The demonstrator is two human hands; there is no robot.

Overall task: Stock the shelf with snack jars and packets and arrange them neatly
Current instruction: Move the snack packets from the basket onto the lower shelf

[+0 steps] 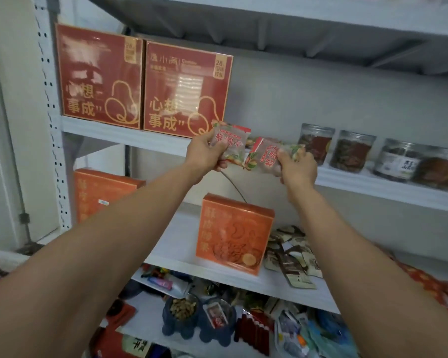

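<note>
**Snack packets, two, translucent with red print.** First packet (pixel 229 144) gripped in left hand (pixel 204 153), fingers curled round its lower edge. Second packet (pixel 268 157) gripped the same way in right hand (pixel 296 167). Both held in the air just in front of the middle shelf (pixel 373 186), between the red boxes and the jars. Neither set down yet.

**Already stocked, by the look of it.** Two large red boxes (pixel 186 89) upright side by side at the left end of the middle shelf. Four clear jars (pixel 352 151) of dark snacks in a row at the right end, one with a white label showing. Task judged roughly midway.

**Left to do, as a judgement.**
- Placing of both packets in the bare stretch of the middle shelf.
- Tidying of the loose dark packets (pixel 292 251) heaped just beside the orange box (pixel 233 233) on the shelf below.
- Closing up of the second orange box (pixel 98 195), well apart at the left of that board.

**Bottom shelf** (pixel 145 316). Unsorted jumble of wrappers and tubes, plus a blue container (pixel 181 313) of nuts.

**Fixture and room.** Pale metal shelving with a perforated upright (pixel 52 112) at left and a grey back panel. Plain light wall (pixel 11 99) further left. Dim, even light.
</note>
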